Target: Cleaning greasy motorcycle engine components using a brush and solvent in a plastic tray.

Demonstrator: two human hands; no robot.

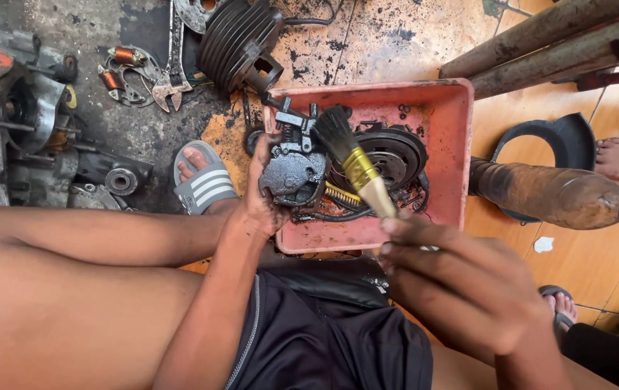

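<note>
Gripping a greasy carburetor (293,172) in my left hand (260,198), I hold it over the red tray (447,137) so grime drops inside. My right hand (461,285) pinches a paintbrush (356,162) by its handle, bristles angled toward the carburetor's top, just beside it.

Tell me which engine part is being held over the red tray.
The dark oily carburetor in the left hand; the round clutch lies in the tray, the finned cylinder outside.
</note>
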